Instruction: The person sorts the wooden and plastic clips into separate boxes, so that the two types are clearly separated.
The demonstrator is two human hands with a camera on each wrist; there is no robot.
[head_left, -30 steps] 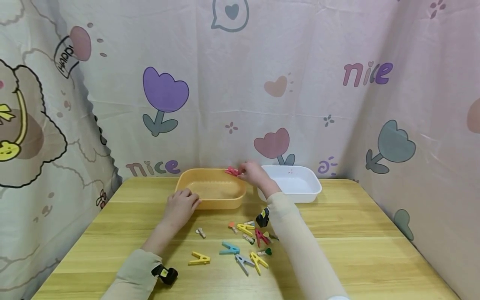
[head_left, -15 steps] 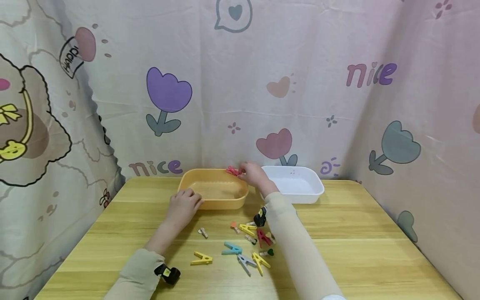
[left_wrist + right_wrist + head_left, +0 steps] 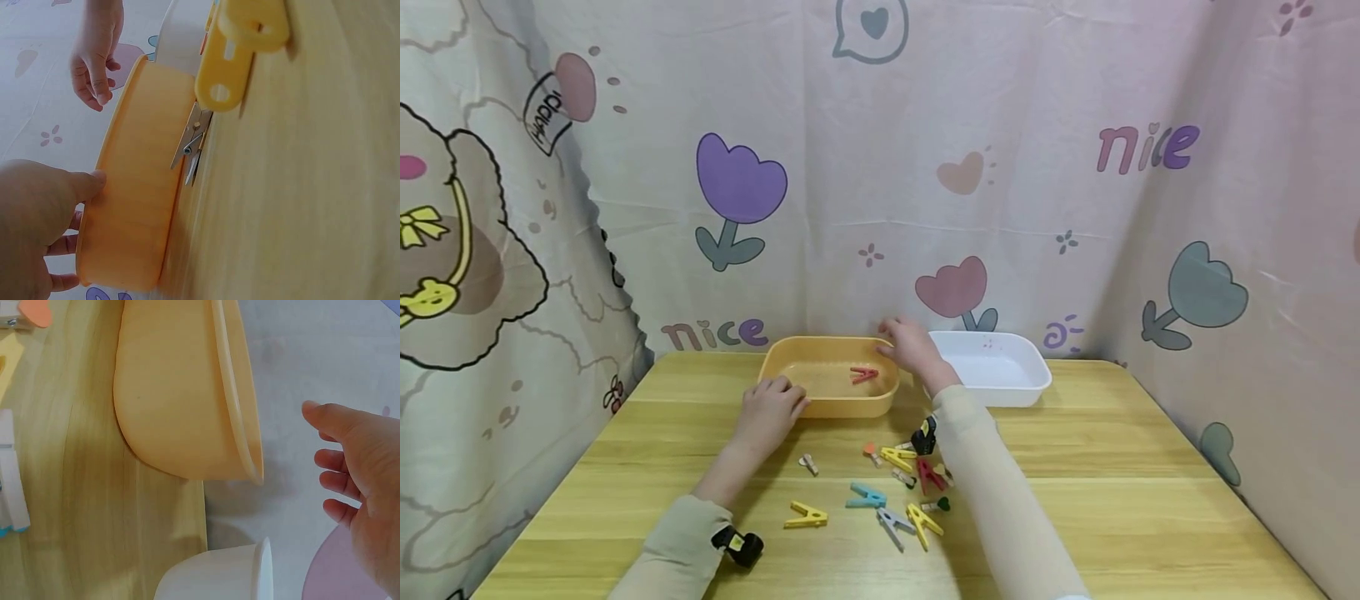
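My left hand (image 3: 772, 410) grips the near-left rim of an orange plastic basin (image 3: 842, 407), thumb outside and fingers over the edge in the left wrist view. A red clothespin (image 3: 864, 375) lies inside it, toward the right. Above the basin's right rear corner, my right hand (image 3: 912, 344) is empty; in the right wrist view its fingers (image 3: 334, 460) are loosely bent and apart from the rim. Loose on the table in front are a blue clothespin (image 3: 867, 496), a grey one (image 3: 893, 527), another red one (image 3: 929, 475) and several yellow ones.
A white basin (image 3: 992, 398) stands right of the orange one, partly behind my right forearm. Small wooden clips with shaped heads, such as the white-topped clip (image 3: 808, 464), lie among the clothespins on the wooden table (image 3: 1120, 500). A printed curtain (image 3: 850, 183) hangs behind.
My right hand has let go of the red clothespin, which dropped from the rear right rim to the basin floor. The left hand keeps its grip. The head view shifted slightly.
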